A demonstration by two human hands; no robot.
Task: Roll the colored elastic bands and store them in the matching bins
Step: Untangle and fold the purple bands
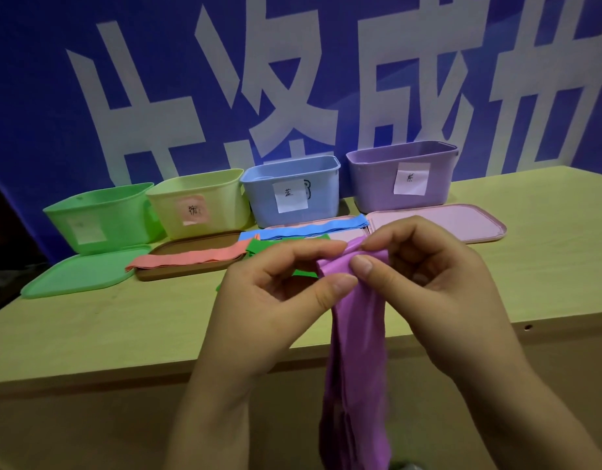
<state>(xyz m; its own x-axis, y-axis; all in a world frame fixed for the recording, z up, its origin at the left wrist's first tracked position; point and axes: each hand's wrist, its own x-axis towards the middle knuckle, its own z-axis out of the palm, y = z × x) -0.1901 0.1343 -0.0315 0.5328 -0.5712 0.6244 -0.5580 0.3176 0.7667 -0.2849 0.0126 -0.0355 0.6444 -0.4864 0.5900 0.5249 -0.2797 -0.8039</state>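
Observation:
A purple elastic band [355,351] hangs down past the table's front edge, its top end pinched between my left hand [276,293] and my right hand [425,283], fingertips close together. Behind my hands lie a green band [269,245], a blue band [313,228] and a pink band [187,257], flat on the table. At the back stand four open bins in a row: green [103,215], yellow [201,201], blue [293,188] and purple [401,174], each with a paper label.
Lids lie in front of the bins: a green lid [79,273], a brown lid [191,269] under the pink band, and a pink lid [455,222]. The wooden table [89,334] ends at a front edge below my hands. A blue banner fills the back.

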